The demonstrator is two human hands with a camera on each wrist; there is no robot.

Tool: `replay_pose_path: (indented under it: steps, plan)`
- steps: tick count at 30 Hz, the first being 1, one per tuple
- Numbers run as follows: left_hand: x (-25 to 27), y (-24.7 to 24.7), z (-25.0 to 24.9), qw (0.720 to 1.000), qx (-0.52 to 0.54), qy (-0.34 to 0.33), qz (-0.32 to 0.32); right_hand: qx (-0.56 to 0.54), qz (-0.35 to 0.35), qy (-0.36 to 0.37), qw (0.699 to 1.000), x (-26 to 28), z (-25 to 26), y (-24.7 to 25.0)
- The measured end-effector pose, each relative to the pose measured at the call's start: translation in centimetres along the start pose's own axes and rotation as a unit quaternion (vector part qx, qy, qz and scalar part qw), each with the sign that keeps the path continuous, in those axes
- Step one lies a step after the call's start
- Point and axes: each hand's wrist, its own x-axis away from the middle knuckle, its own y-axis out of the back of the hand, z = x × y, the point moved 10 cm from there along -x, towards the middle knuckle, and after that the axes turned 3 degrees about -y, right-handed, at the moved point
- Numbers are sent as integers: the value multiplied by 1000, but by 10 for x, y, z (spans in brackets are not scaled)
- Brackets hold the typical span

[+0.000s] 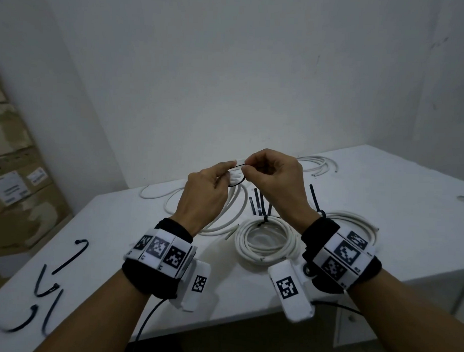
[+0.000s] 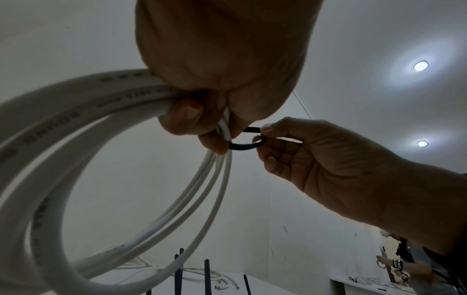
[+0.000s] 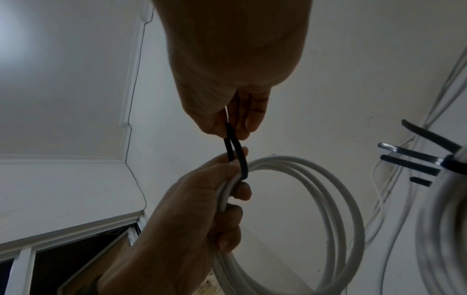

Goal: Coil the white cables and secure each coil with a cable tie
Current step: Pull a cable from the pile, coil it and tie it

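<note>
So, counting up: two tied coils (image 1: 266, 243) sat on the white table (image 1: 382, 207) at lower centre-right of the head view, each with black tie tails sticking up, plus loose white cables (image 1: 315, 163) further back. About five spare black cable ties (image 1: 45, 280) lay at lower left. The left hand (image 1: 202, 198) was wrapped tight around a third white cable coil (image 2: 63, 159), held up mid-frame. The right hand (image 1: 275, 177) had thumb and fingertips pinched together on a black cable tie (image 2: 243, 146) looped round that coil's strands.
</note>
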Motion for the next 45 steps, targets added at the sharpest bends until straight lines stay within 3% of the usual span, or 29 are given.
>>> replay_pose_path:
  steps: [6, 29, 45]
  plan:
    - [0, 5, 8, 999, 21, 13, -43, -34, -14, 0, 999, 5, -9, 2]
    - [4, 1, 15, 996, 57, 47, -49, -55, 6, -5, 998, 8, -17, -1]
    - [7, 8, 9, 996, 41, 29, -74, -56, -18, 11, 998, 16, -20, -1]
